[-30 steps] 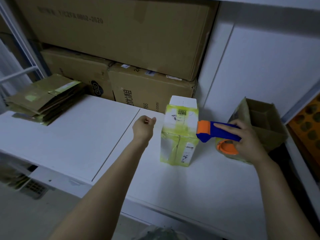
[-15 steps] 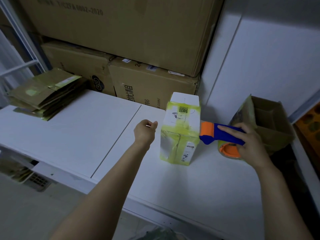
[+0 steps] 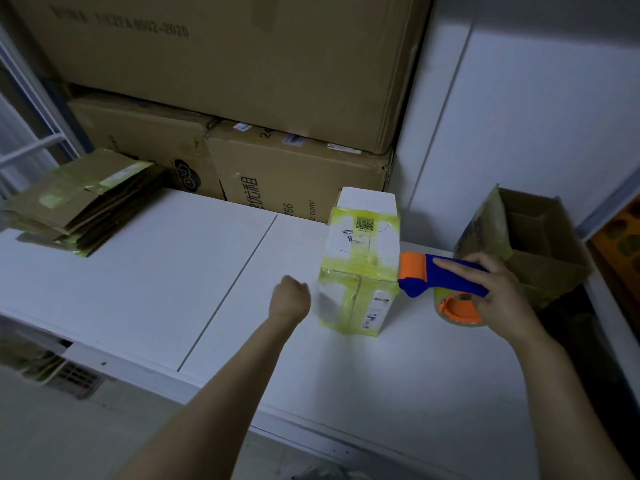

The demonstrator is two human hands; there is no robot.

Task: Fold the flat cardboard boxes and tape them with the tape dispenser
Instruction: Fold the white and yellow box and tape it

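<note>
Two bare forearms are seen reaching forward over the white counter (image 3: pixel 138 289), whose top is split by a dark seam running away from the near edge. The left hand (image 3: pixel 289 299) is held just left of the small white box (image 3: pixel 360 271), with a narrow gap between them. Its fingers are curled under and blurred, so it cannot be told whether anything is pinched in that grip. The box is stood upright on the counter, near the middle, and is banded with yellow tape across its top and down its front. The orange head of the tape dispenser (image 3: pixel 436 275) is pressed against the box's right side. Its blue handle is clasped in the grip of the right hand (image 3: pixel 498 289), and the tape roll with its orange hub hangs below. Just behind that hand an open brown box (image 3: pixel 547 237) is set on the counter, partly hidden by the wrist and dispenser. Farther back on the left, a stack of flat cardboard boxes (image 3: pixel 79 199) is laid at the counter's edge. Large brown cartons (image 3: pixel 294 174) are piled behind against the white wall (image 3: pixel 536 116).
</note>
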